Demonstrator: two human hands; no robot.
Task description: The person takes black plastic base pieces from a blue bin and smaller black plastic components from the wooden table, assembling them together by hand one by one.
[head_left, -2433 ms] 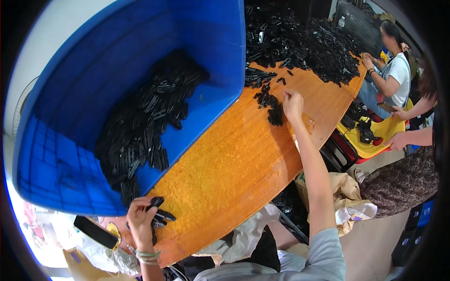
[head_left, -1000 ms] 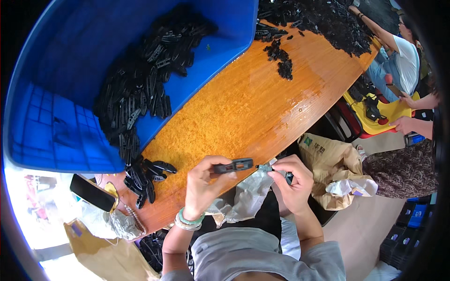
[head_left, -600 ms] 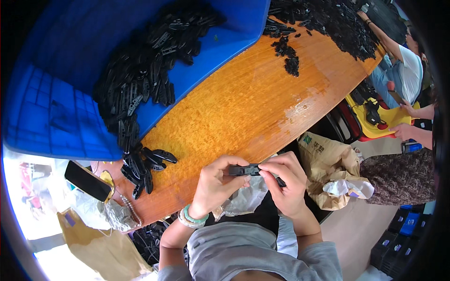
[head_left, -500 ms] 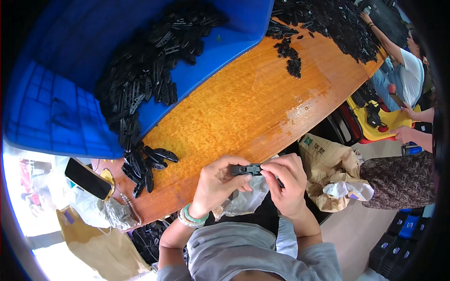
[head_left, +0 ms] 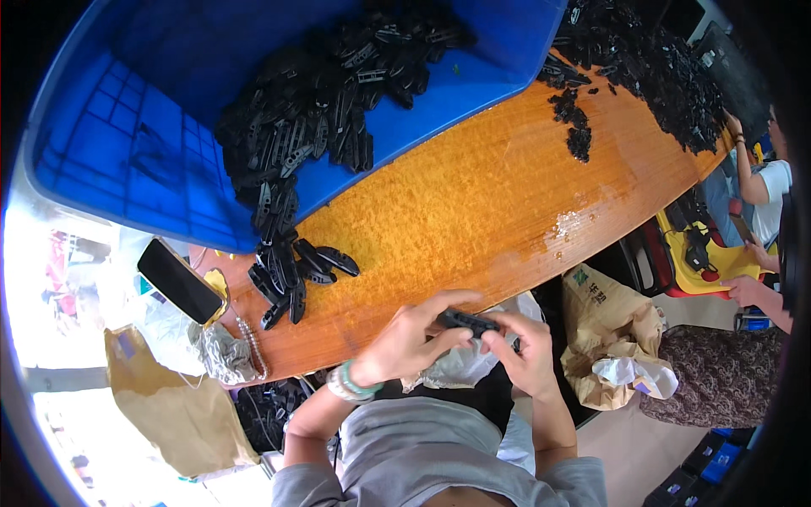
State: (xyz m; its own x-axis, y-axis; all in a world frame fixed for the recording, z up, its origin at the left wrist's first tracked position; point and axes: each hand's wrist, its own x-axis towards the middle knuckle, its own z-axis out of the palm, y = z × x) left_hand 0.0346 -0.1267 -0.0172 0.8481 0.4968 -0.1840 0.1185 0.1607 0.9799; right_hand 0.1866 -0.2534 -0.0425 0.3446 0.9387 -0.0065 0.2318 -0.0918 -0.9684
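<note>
Both hands are busy: the left hand [head_left: 411, 342] and right hand [head_left: 528, 353] pinch one black plastic part [head_left: 467, 322] between them, by the near edge of the tabletop [head_left: 473, 211]. Similar parts [head_left: 283, 275] lie at the blue bin's [head_left: 110, 169] mouth, left; a dark heap [head_left: 672, 89] sits far right.

Fisheye bend, black rim. Lower left blown out. Glare on table [head_left: 473, 194]. Box [head_left: 152, 160] shaded; parts [head_left: 308, 106] inside hard to separate, probably underexposed.
</note>
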